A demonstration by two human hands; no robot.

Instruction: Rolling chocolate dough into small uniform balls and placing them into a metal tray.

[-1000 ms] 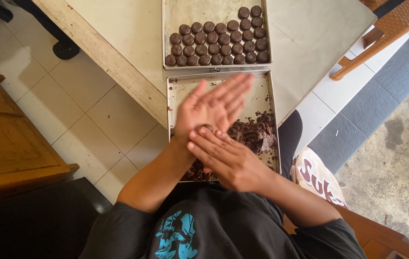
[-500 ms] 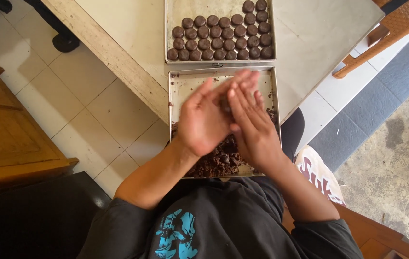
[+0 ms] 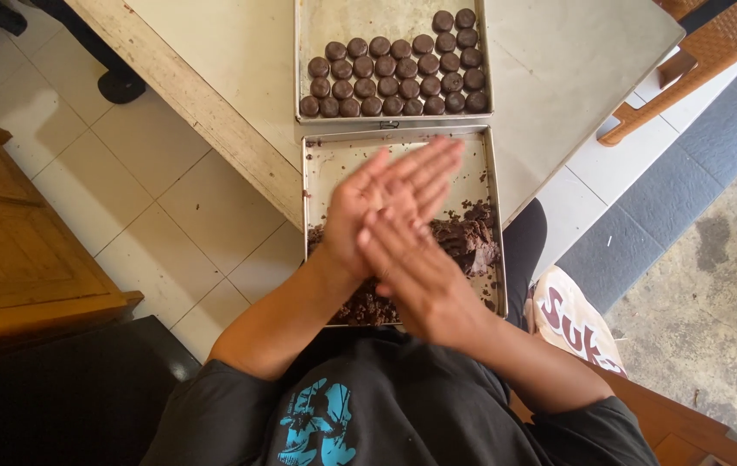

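Left hand [image 3: 385,211] and right hand [image 3: 420,276] pressed palm to palm, fingers flat; anything between them hidden. Brown dough [image 3: 463,242] seen beneath, in near tray [image 3: 495,216]. Beyond hands, far tray [image 3: 303,60] filled with dark balls [image 3: 398,73].

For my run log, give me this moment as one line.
hands: left hand and right hand pressed palm to palm | below: near tray of dark dough | beyond: far tray of dark rounds
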